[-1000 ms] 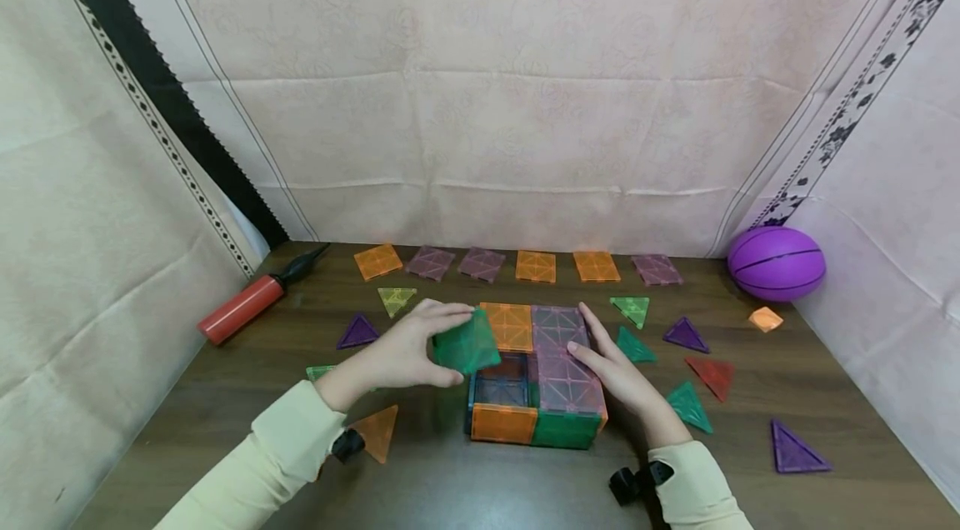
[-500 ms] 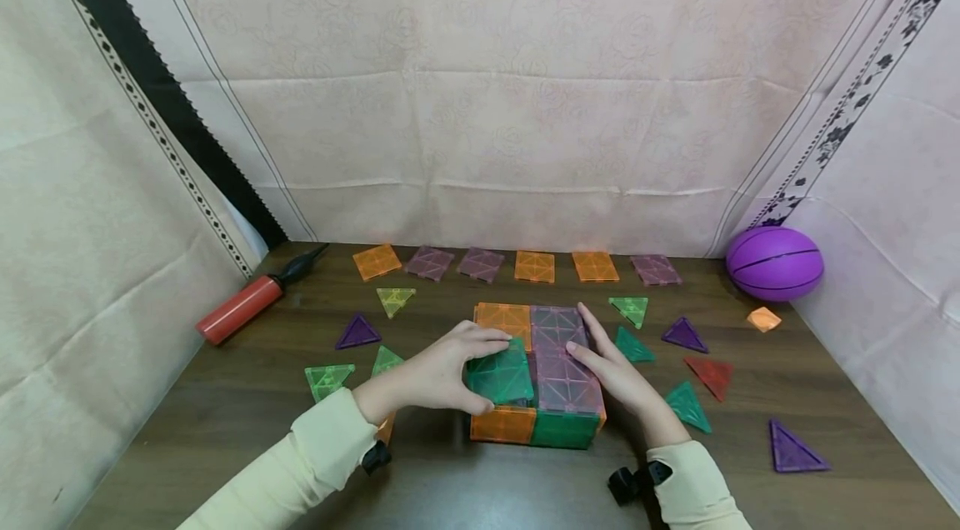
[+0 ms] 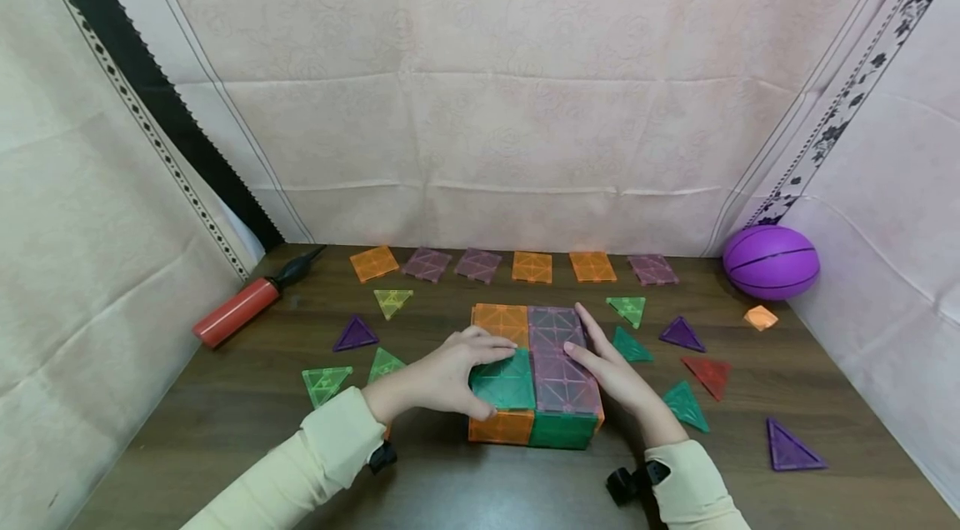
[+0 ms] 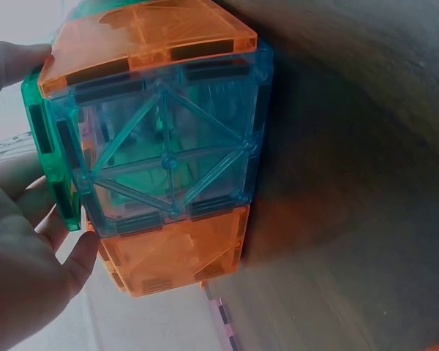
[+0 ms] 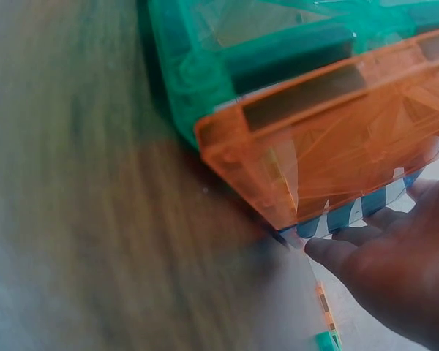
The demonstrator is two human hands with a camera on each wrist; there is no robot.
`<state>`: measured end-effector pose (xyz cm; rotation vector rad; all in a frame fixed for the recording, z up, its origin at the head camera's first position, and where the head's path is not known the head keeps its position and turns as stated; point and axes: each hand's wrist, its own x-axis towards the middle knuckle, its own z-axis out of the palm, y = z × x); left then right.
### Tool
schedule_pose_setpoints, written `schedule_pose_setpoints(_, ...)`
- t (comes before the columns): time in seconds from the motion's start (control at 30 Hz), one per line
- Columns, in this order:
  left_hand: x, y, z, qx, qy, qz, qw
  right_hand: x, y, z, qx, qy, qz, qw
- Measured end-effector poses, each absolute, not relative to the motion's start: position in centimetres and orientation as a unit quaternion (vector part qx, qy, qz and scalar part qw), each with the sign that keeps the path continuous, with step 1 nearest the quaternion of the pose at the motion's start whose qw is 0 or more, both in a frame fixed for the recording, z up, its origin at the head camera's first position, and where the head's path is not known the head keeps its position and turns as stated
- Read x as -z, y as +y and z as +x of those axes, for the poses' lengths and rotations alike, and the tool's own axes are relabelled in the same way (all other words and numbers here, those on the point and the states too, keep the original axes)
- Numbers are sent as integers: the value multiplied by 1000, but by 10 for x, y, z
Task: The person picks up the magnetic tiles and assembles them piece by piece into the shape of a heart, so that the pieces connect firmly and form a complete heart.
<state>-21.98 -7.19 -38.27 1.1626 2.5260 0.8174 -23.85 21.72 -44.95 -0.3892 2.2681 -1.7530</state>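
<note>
A box of translucent magnetic tiles (image 3: 562, 430) stands at the table's middle, its top made of purple, orange and green squares. My left hand (image 3: 453, 372) holds the green square tile (image 3: 504, 380) by its edges, thumb at the front and fingers at the back. That tile lies flat over the front-left part of the top. In the left wrist view, a blue tile (image 4: 168, 153) forms the side wall between orange tiles. My right hand (image 3: 618, 372) grips the box's right side, thumb on the purple top tile (image 3: 566, 380); its fingers (image 5: 329, 252) touch the side in the right wrist view.
Orange and purple squares (image 3: 532, 267) lie in a row at the back. Loose triangles flank the box, including green ones (image 3: 326, 382) at left and a red one (image 3: 707, 376) at right. A red hand pump (image 3: 238, 313) lies far left; a purple ball (image 3: 771, 263) sits far right.
My left hand has carried the green tile rightward and down onto the opening in the box's top, where it now lies flat. My right hand has stayed on the box.
</note>
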Motion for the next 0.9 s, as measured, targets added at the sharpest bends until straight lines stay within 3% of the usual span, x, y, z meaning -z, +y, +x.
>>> schedule_pose_setpoints(0.47,396,-79,-211,-359,846,382,96,447,214,-235,607,777,-110,126)
schedule_pose_setpoints(0.63,413,-75,-193,-474,833,271,88,444,211,-227,610,778,-87,126)
schedule_pose_setpoints(0.9,439,-55,-169,-604,780,105,128,440,205,-214,624,766,-75,135)
